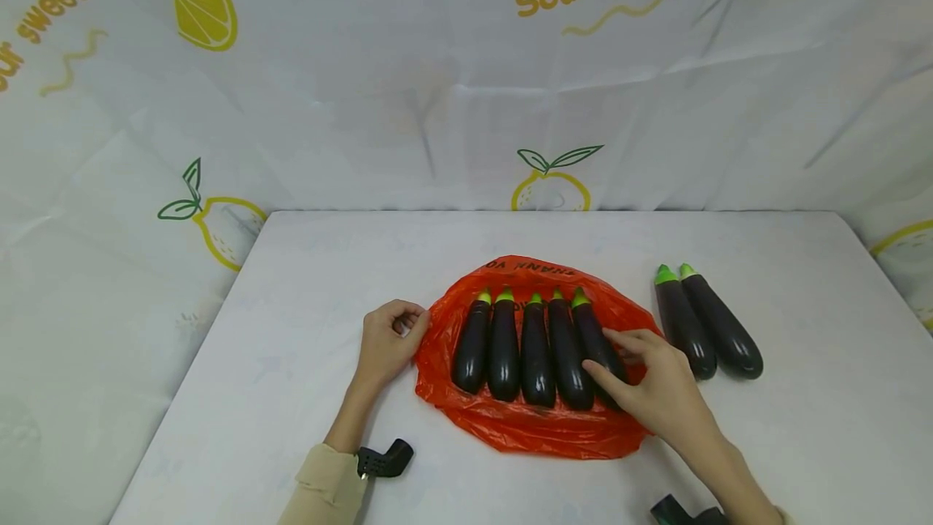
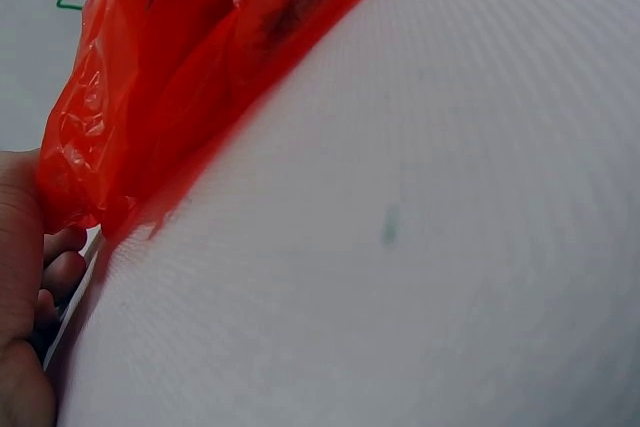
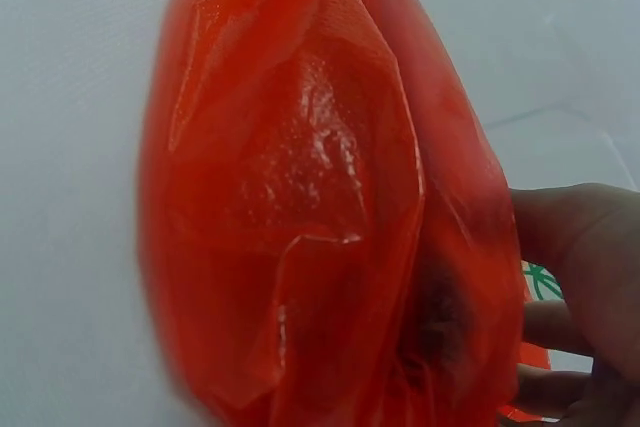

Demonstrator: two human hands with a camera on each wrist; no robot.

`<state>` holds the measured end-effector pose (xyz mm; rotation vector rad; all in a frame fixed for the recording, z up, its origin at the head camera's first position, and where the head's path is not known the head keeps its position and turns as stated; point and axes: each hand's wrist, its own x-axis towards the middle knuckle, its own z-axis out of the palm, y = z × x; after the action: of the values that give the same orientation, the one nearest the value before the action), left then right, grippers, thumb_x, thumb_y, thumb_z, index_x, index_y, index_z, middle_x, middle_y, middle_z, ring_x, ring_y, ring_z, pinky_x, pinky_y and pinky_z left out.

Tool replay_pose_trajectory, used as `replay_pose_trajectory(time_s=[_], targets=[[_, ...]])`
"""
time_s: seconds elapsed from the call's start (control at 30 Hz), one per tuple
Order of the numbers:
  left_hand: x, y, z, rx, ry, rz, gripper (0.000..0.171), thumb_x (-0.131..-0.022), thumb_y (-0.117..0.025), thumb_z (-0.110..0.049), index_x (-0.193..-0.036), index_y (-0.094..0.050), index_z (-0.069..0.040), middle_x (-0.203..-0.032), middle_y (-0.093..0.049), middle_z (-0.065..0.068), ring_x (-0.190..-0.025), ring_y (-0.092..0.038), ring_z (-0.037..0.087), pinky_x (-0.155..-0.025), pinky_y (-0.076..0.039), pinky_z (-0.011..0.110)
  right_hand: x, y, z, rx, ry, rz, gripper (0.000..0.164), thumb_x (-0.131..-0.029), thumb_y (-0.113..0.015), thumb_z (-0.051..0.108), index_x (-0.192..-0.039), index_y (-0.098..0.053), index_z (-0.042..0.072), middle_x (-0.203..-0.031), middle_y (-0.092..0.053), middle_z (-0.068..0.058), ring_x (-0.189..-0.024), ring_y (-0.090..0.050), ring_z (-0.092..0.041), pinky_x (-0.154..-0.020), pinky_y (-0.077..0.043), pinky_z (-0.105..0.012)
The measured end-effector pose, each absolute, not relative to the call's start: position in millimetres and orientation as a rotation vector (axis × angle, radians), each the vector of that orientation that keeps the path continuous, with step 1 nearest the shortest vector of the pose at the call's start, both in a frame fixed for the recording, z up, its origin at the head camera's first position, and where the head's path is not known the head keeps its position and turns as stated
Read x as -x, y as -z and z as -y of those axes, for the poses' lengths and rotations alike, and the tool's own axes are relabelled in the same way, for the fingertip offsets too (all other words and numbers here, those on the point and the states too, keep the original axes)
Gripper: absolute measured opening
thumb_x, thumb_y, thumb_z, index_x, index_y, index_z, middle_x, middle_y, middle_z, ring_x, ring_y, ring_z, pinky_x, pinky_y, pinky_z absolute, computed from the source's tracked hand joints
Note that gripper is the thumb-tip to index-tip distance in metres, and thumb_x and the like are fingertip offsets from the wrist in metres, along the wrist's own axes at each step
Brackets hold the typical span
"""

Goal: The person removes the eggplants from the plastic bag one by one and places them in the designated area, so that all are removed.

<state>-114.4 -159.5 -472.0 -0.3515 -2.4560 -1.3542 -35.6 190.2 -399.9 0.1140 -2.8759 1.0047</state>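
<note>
Several dark purple eggplants [image 1: 503, 351] with green stem ends lie side by side in an open red plastic bag [image 1: 539, 432], stems toward the back. My left hand [image 1: 389, 343] pinches the bag's left edge between thumb and fingers; the left wrist view shows the gathered red plastic [image 2: 190, 97] at the fingertips. Over the bag's right side, my right hand [image 1: 659, 379] holds the rightmost eggplant [image 1: 592, 330], thumb across its lower part and fingers on its right side. In the right wrist view the bag's side [image 3: 290, 167] hides that eggplant.
Two more eggplants [image 1: 717, 322] lie on the white table [image 1: 291, 282] just right of the bag. A white curtain [image 1: 350, 128] with lemon prints hangs behind the table's back edge.
</note>
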Motion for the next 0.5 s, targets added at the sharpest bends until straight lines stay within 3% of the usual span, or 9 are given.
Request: replay_pose_trajectory(time_s=[0.1,0.33,0.5], targets=[[114.5,472.1,159.6,0.350,1.351,2.456,0.007,-0.089,-0.073,-0.010,-0.085,-0.075,-0.006,-0.074,-0.070,0.005,-0.067,-0.055,0.006,-0.061,-0.047,0.020,35.7,400.6,-189.8,-0.092,-0.978,2.902,0.055,-0.078,-0.089,0.027,-0.121,-0.072,-0.002,-0.104,-0.074,-0.018,-0.081,-0.067,-0.020,-0.065,-0.055,-0.023],[114.2,471.7,160.0,0.351,1.357,2.460,0.006,-0.090,-0.073,-0.010,-0.086,-0.075,-0.006,-0.074,-0.069,0.005,-0.068,-0.054,0.007,-0.061,-0.047,0.020,35.7,400.3,-188.5,-0.047,-0.961,2.960,0.055,-0.081,-0.086,0.027,-0.122,-0.070,-0.006,-0.097,-0.074,-0.018,-0.075,-0.065,-0.019,-0.064,-0.060,-0.032],[114.3,471.8,160.0,0.354,1.351,2.461,0.006,-0.090,-0.073,-0.011,-0.086,-0.075,-0.006,-0.075,-0.070,0.005,-0.068,-0.055,0.008,-0.062,-0.048,0.020,36.6,400.7,-188.7,-0.034,-0.955,2.998,0.057,-0.083,-0.085,0.029,-0.123,-0.069,-0.008,-0.087,-0.073,-0.012,-0.070,-0.059,-0.016,-0.059,-0.051,-0.021]])
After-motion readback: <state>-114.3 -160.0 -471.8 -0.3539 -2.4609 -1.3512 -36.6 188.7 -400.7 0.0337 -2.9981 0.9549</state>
